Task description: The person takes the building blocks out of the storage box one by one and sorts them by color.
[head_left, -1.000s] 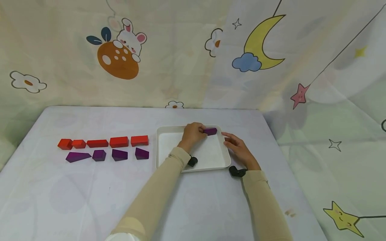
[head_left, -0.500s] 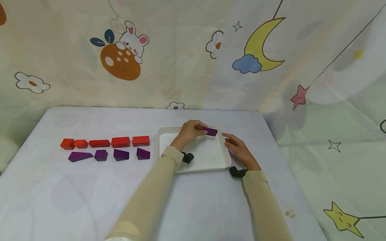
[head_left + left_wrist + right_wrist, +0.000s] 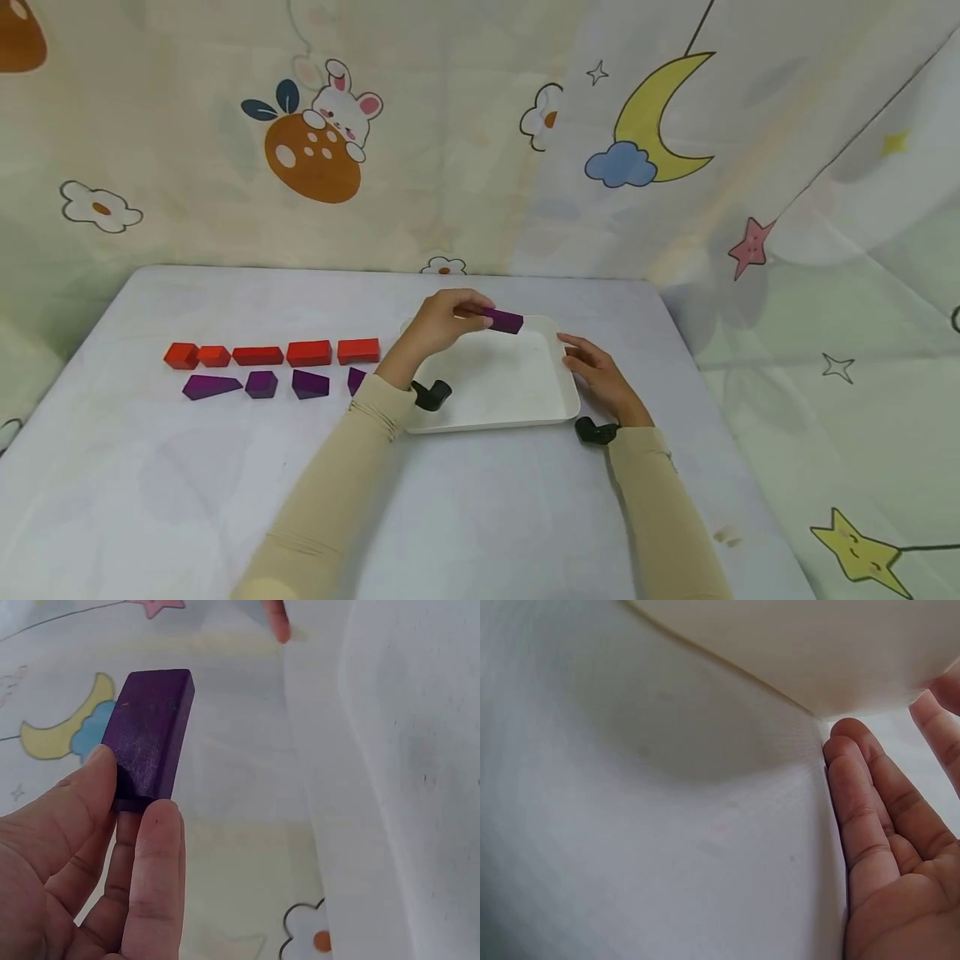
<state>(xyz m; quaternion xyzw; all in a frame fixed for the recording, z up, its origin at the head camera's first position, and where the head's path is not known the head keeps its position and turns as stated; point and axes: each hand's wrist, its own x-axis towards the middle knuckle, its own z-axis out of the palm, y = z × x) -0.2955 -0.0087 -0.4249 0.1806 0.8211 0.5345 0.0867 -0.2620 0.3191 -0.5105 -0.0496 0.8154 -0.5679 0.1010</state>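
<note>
My left hand (image 3: 442, 321) pinches a purple block (image 3: 506, 322) by one end, over the far rim of a white tray (image 3: 487, 396). Up close in the left wrist view, the block (image 3: 150, 731) is a flat wooden piece with slanted sides, between thumb and fingertips. At the tray's right side, my right hand (image 3: 606, 383) rests with its fingers extended toward the rim. In the right wrist view these fingers (image 3: 862, 817) lie along the pale tray wall (image 3: 780, 645). Whether they bear weight on the tray I cannot tell.
Left of the tray, a row of several red blocks (image 3: 309, 353) lies on the white-covered table (image 3: 187, 492). In front of it runs a row of purple blocks (image 3: 261, 385); the rightmost is partly covered by my left sleeve (image 3: 337, 467). A patterned cloth (image 3: 465, 167) hangs behind.
My left hand has lifted the purple block off the tray's far right corner and drawn it up and to the left. The right hand has stayed at the tray's right side.
</note>
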